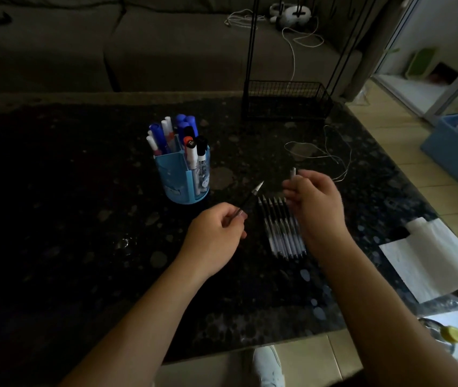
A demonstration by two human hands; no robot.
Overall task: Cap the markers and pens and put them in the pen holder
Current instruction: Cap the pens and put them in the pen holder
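My left hand pinches an uncapped pen, its silver tip pointing up and right. My right hand holds a small pen cap between its fingertips, a short way right of the pen tip. Between and below the hands several uncapped pens lie side by side on the dark table, partly hidden by my right hand. The blue pen holder stands at the centre left, with several capped markers and pens upright in it.
A black wire basket stands at the back right of the speckled table. A thin white cord lies near my right hand. White paper towels lie at the right edge. A sofa is behind the table.
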